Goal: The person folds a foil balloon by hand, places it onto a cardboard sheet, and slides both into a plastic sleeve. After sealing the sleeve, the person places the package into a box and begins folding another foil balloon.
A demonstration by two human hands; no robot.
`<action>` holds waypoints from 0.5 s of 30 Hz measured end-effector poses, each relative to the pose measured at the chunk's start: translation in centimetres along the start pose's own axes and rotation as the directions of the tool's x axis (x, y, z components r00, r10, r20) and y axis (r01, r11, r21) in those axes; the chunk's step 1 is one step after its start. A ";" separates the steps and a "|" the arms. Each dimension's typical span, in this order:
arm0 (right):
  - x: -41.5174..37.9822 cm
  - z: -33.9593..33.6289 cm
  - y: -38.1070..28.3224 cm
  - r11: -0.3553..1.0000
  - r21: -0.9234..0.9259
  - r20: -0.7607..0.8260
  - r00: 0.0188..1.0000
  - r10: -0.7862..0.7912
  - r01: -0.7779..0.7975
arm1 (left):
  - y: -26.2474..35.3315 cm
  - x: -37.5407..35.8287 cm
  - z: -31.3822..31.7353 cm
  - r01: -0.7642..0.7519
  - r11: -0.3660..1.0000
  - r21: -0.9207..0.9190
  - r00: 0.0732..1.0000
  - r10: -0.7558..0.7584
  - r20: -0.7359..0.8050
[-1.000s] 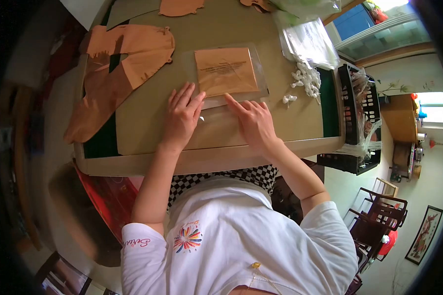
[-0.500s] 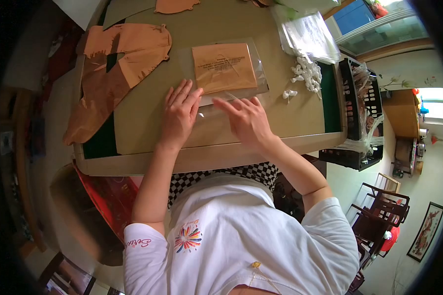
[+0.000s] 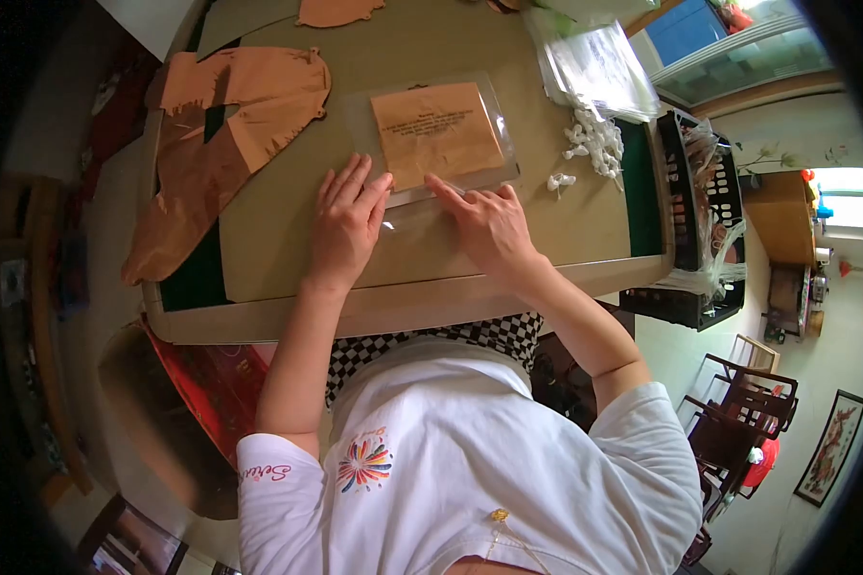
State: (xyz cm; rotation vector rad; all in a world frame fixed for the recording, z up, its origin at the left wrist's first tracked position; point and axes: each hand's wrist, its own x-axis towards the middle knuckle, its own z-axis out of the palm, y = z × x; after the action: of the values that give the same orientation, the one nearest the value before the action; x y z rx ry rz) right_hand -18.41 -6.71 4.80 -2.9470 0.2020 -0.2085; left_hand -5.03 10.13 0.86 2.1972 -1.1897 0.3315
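Observation:
A folded orange-tan sheet (image 3: pixel 438 134) lies in a clear plastic bag (image 3: pixel 504 129) with printed dark text on its face. My left hand (image 3: pixel 348 216) rests at the bag's lower left corner, fingers stretched out and its tips by the edge. With the index finger extended, my right hand (image 3: pixel 490 222) touches the near edge of the bag; its other fingers are loosely bent. Nothing shows held in either hand. Clear film continues below the tan sheet, between both hands.
Large orange-tan cut-out pieces (image 3: pixel 244 101) lie at the left of the table (image 3: pixel 297 259). To the right are a stack of clear bags (image 3: pixel 599 67) and a heap of small white bundles (image 3: pixel 594 144). A black crate (image 3: pixel 679 192) stands past the table's right edge.
My right index finger has moved slightly up onto the bag's near edge. Creases across the bag's face have smoothed, and the text shows more plainly. My left hand has barely shifted.

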 end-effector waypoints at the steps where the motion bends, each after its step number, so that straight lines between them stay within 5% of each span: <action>1: -0.4 0.2 0.2 0.999 0.035 -0.020 1.000 -0.005 0.005 | 0.1 0.1 0.0 -0.004 1.000 0.005 1.000 0.004 0.001; 5: -2.2 -1.1 1.0 0.979 0.148 -0.196 0.966 0.167 -0.139 | 0.2 0.0 -0.2 0.008 1.000 -0.004 1.000 -0.008 0.004; 8: -2.9 -0.5 2.3 0.940 0.171 -0.033 0.952 0.305 -0.295 | 0.0 -0.2 0.1 0.017 0.999 -0.037 1.000 -0.017 -0.011; 15: -1.5 -0.3 -2.2 0.889 0.374 0.086 0.964 0.251 -0.265 | 0.2 -0.1 0.1 0.027 0.997 -0.066 0.999 -0.029 -0.017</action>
State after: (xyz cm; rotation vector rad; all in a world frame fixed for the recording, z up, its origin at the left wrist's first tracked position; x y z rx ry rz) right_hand -19.63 -4.36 5.37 -2.5005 0.4861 -0.1381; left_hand -5.20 10.02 0.77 2.1483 -1.1432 0.2960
